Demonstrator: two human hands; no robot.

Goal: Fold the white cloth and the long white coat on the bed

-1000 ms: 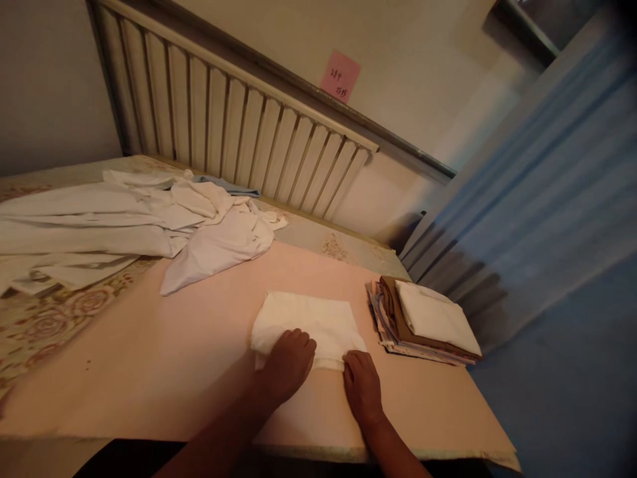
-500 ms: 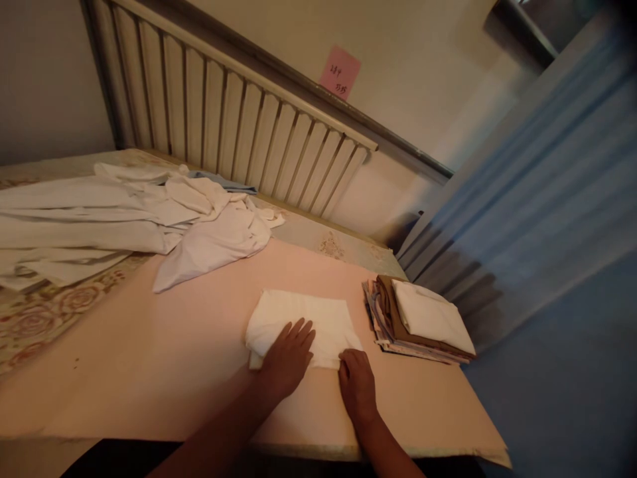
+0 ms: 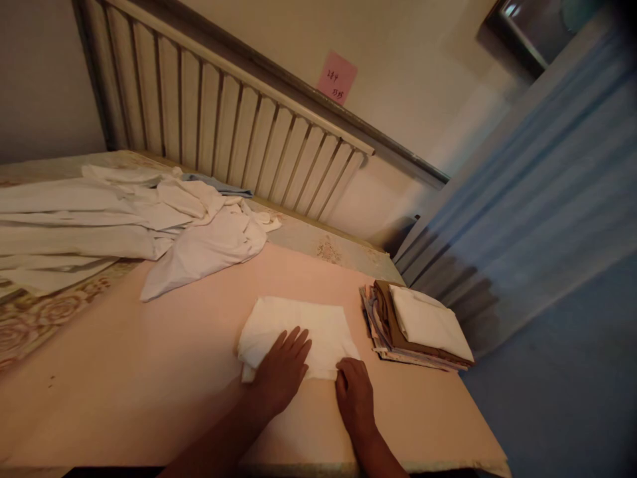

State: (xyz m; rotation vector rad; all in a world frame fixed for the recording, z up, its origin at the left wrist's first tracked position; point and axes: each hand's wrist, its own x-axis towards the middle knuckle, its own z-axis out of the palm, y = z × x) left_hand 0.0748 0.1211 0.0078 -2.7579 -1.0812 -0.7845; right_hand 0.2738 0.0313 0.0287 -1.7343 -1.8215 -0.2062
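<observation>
A folded white cloth (image 3: 313,325), perhaps a garment, lies on the pink board or mat in front of me. My left hand (image 3: 284,364) rests flat on its near left part, palm down with the fingers stretched out. At the near right corner, my right hand (image 3: 354,385) has its fingers curled and pinches the cloth's edge. Part of the near edge is hidden under my left hand and wrist.
To the right stands a stack of folded clothes (image 3: 383,318) topped by a folded white piece (image 3: 432,322). Loose white garments (image 3: 209,245) lie heaped at the left. A radiator (image 3: 223,119) runs behind; a blue curtain (image 3: 537,219) hangs at the right.
The camera view has shifted a little, so the whole scene sits slightly lower and to the left. Both hands keep nearly the same places on the cloth.
</observation>
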